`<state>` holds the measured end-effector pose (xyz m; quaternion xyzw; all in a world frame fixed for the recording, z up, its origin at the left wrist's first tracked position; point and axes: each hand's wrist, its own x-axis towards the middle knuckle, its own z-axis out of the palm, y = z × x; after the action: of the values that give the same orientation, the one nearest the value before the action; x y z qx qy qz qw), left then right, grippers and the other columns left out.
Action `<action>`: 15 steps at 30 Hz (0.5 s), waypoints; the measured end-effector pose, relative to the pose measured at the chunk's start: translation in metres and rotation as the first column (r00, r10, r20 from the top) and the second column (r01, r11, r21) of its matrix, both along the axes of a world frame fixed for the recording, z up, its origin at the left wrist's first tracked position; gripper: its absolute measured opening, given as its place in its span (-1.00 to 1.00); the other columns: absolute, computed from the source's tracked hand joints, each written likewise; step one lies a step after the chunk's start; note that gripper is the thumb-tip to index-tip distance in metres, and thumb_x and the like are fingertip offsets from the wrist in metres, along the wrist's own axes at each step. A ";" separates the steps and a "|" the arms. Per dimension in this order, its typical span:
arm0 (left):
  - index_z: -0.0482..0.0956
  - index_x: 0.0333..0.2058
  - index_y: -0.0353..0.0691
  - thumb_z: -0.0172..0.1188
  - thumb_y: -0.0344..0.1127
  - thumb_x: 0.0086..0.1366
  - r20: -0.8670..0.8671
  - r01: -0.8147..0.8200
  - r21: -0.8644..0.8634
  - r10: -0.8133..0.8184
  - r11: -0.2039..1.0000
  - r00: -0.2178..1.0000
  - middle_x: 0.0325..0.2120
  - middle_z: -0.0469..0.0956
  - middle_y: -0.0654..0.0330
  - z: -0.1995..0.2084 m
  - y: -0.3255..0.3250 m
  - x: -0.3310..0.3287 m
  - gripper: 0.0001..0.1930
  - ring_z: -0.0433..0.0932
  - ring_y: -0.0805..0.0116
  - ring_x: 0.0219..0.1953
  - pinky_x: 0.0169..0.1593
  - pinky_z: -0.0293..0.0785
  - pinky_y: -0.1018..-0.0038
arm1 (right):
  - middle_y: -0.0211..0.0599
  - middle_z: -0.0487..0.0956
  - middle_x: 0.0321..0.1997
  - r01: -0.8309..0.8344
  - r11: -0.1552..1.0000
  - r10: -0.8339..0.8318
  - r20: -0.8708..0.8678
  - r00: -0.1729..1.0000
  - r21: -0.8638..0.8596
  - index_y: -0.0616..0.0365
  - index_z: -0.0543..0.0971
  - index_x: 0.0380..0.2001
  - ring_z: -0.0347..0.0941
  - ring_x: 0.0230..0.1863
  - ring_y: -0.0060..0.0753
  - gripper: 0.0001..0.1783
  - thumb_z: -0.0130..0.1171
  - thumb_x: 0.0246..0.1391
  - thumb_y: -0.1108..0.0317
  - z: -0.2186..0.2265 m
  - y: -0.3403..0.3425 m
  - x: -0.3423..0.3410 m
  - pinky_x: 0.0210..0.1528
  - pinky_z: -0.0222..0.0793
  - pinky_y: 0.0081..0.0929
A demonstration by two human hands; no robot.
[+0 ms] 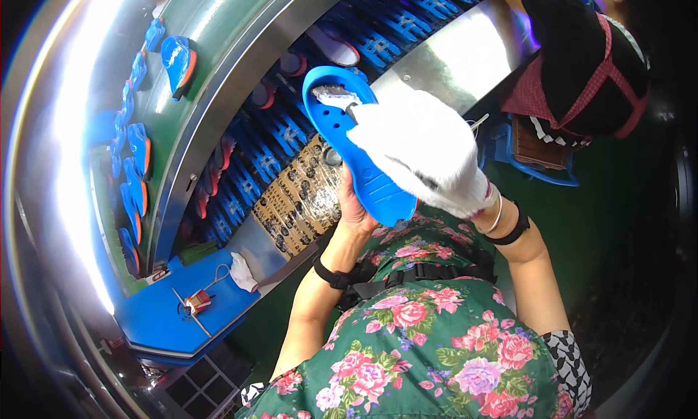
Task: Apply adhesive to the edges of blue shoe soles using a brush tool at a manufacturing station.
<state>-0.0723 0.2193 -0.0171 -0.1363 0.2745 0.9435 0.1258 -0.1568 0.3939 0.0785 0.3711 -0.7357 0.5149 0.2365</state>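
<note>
Head view: bare left hand (355, 202) is gripping the blue perforated shoe sole (379, 192) before the body, seemingly steadying it; white-gloved right hand (420, 144) is clasping a grey-tipped brush (336, 96) over its wider end.

Shoe (374, 190) in your hands: solid bright blue. Your right hand (407, 142): white glove; its brush-like tool (336, 97) shows grey and white. You're wearing a dark green garment (407, 317) with pink and purple flowers, green leaves; sleeve (568, 361) black-and-white patterned, wristband (515, 228) black. To your left, conveyor (222, 19) green, its shoes (138, 146) blue with orange edges. Worktop (153, 317) blue. Board (294, 208) brown, black-printed. Co-worker's top (574, 52) black, apron strap (605, 62) red-checked. Stool (536, 153): brown seat, blue frame.
</note>
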 end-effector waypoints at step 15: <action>0.13 0.37 -0.30 0.08 0.43 0.26 0.002 0.059 0.158 -0.061 0.986 0.998 0.30 0.33 -0.08 0.002 -0.008 -0.008 0.00 0.36 -0.03 0.30 0.36 0.26 -0.06 | -0.17 0.70 -0.15 -0.101 0.992 0.104 0.039 0.994 -0.080 0.17 0.70 -0.15 0.63 -0.17 -0.17 -0.68 0.36 -0.05 0.50 -0.011 -0.010 0.033 -0.04 0.52 -0.25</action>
<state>-0.0803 0.2114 -0.0147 -0.1209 0.2025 0.9576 0.1656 -0.1238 0.3841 0.0670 0.3877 -0.7000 0.5624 0.2084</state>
